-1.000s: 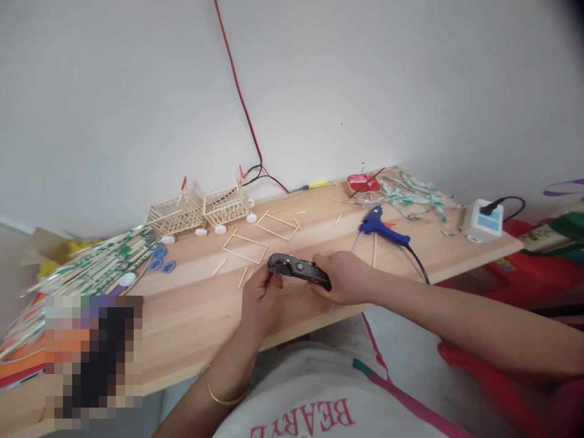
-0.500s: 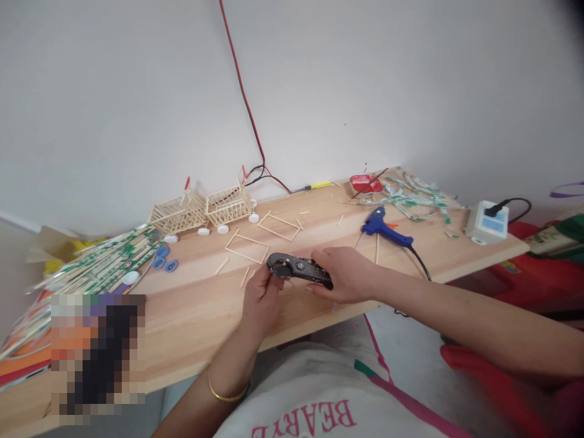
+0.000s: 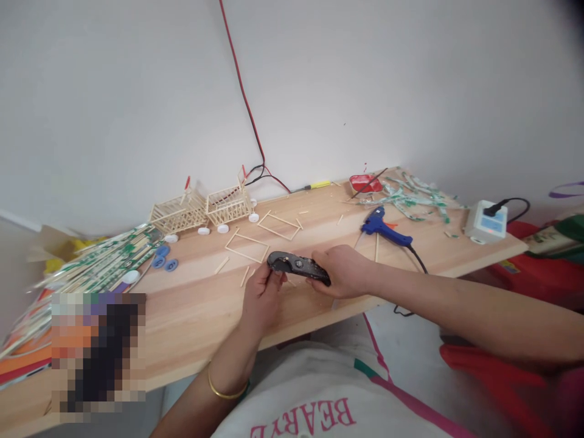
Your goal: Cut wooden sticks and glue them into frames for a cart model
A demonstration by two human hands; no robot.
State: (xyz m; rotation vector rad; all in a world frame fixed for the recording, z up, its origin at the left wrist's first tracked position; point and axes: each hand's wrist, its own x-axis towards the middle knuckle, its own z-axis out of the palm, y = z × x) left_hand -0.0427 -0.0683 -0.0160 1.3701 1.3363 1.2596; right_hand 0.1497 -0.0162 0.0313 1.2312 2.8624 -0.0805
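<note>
My right hand [image 3: 347, 271] is wrapped round the handles of a black cutter tool [image 3: 295, 266], held just above the wooden board [image 3: 196, 304]. The tool's jaws point left. My left hand [image 3: 263, 296] pinches something small at those jaws; I cannot make out what it is, possibly a thin stick. A gold bangle [image 3: 222, 392] circles my left wrist.
Two stick-built baskets [image 3: 201, 208] with white caps stand at the back. Stick frames [image 3: 262, 234], loose sticks, blue caps [image 3: 163, 258], a blue glue gun [image 3: 382, 226], a red dish [image 3: 364, 183], green-white wrappers [image 3: 413, 193], a white power box [image 3: 486, 223] and stick packets [image 3: 98, 264] lie about.
The cutter's jaws, slightly apart half a second ago, look closed now. Both hands stay in place over the board's front part.
</note>
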